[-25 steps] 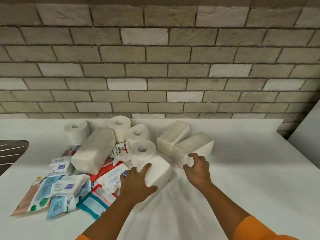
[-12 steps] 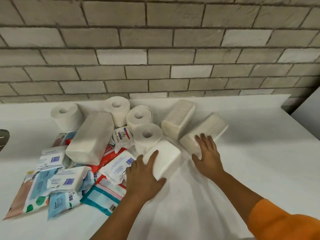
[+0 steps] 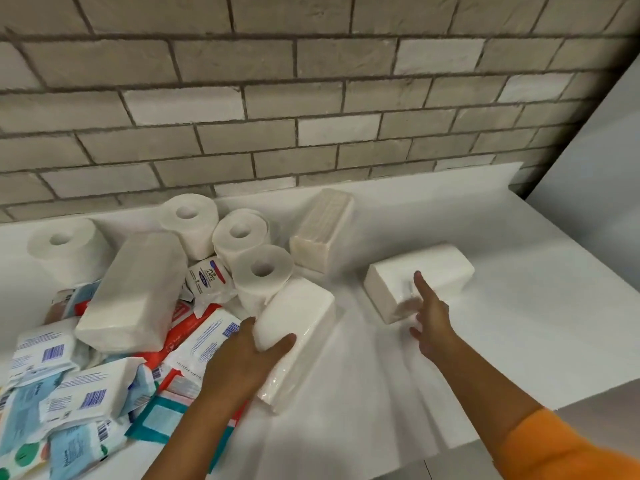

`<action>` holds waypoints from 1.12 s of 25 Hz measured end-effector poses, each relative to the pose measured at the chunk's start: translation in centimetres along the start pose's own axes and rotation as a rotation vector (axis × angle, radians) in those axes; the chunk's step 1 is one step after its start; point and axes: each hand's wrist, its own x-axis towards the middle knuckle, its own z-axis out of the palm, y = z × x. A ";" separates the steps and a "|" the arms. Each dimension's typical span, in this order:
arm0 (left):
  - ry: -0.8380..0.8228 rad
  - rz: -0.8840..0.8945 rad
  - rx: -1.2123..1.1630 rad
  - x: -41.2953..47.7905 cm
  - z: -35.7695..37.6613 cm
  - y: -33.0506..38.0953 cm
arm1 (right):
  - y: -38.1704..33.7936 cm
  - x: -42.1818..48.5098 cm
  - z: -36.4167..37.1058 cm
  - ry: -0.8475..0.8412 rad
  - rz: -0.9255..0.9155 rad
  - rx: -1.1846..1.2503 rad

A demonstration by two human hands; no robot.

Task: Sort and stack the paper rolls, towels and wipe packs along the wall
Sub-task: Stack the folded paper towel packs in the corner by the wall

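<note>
White wrapped towel pack (image 3: 301, 323) lies on the counter (image 3: 519, 306), against the paper rolls (image 3: 259, 271). The left hand (image 3: 242, 362) grips its near end, probably to lift it clear. The right hand (image 3: 431, 320), fingers straight, touches a second towel pack (image 3: 433, 268), probably to steer it towards the wall (image 3: 311, 98).

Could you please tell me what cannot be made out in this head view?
Head view:
Right hand: motion-blurred; contact with the right towel pack unclear.
Wipe packs: fine print too small; leftmost ones cut by the frame edge.
Red pack: mostly buried under the long towel pack.
Left hand: covers the near towel pack's left edge.
</note>
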 end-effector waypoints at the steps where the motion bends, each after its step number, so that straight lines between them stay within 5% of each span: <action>1: -0.030 -0.019 -0.008 0.0 -0.2 0.0 | -1.1 0.9 0.8 0.040 0.069 0.034; 4: -0.084 -0.047 -0.061 0.2 -0.6 0.0 | -4.0 3.1 2.8 0.072 0.185 0.077; 7: -0.109 -0.073 -0.130 0.1 -1.1 -0.2 | -5.0 4.4 3.4 -0.082 0.246 0.002; 17: -0.381 -0.223 -0.434 0.6 -2.2 0.2 | -1.1 0.3 0.0 -0.350 0.090 -0.022; 28: -0.273 -0.160 -0.745 -0.9 4.9 4.6 | 3.2 -5.1 -4.3 -0.496 0.052 -0.091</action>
